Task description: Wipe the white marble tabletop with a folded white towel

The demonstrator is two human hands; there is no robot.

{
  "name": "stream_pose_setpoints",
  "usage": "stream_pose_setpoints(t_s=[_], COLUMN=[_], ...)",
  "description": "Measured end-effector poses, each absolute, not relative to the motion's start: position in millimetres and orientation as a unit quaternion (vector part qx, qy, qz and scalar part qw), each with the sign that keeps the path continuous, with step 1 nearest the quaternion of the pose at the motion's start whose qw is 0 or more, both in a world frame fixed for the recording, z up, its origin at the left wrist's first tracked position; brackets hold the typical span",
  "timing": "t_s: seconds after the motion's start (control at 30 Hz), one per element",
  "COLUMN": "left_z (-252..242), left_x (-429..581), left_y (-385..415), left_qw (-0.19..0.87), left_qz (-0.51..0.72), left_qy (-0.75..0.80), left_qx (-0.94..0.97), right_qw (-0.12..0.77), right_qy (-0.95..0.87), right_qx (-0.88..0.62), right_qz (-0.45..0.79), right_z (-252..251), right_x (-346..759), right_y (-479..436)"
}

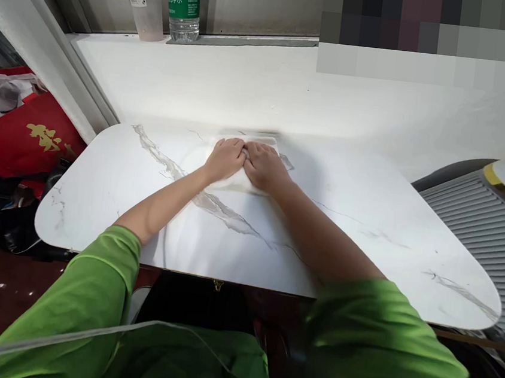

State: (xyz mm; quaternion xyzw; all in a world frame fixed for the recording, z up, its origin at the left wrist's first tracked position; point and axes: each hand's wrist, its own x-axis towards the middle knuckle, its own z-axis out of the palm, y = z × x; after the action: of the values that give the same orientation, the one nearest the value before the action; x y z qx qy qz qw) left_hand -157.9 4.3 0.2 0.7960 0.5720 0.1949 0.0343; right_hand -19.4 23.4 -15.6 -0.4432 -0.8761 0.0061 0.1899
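A flat, white, roughly square thing (pixel 237 182) lies on the white marbled table (pixel 111 198); whether it is a folded cloth or a soft packet I cannot tell. My left hand (pixel 226 159) and my right hand (pixel 264 165) rest on it side by side, touching at its middle. The fingers of both hands are curled inward and closed on it, with the thumbs and fingertips meeting. Much of its surface is hidden under the hands.
On the ledge behind stand a translucent cup-like container (pixel 147 12) and a green-labelled water bottle (pixel 185 7). A red bag (pixel 23 135) with cloth in it sits left. Right of the table is a grey ribbed surface (pixel 469 230). A pale cord (pixel 84 335) crosses low in front.
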Motion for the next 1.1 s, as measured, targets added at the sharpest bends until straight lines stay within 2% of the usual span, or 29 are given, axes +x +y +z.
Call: stream_pose_setpoints(t_s=[0.27,0.67,0.83,1.1], left_z=[-1,3,4,-2], left_x=[-157,-102,-70,-54], left_y=[15,-103,-140,-122], left_qw=[0.038,0.060,0.060,0.087], left_qz=[0.184,0.123,0.098,0.116], left_qy=[0.580,0.591,0.544,0.533], left_qx=[0.792,0.795,0.831,0.834], right_qw=[0.190,0.201,0.226,0.223], right_qy=[-0.877,-0.898,-0.896,-0.893], right_qx=[-0.442,-0.392,-0.380,-0.390], right_qz=[0.014,-0.006,-0.022,-0.010], right_z=[-18,-21,-24,-29], right_x=[-18,49,87,105], right_y=[34,-79,-122,-102])
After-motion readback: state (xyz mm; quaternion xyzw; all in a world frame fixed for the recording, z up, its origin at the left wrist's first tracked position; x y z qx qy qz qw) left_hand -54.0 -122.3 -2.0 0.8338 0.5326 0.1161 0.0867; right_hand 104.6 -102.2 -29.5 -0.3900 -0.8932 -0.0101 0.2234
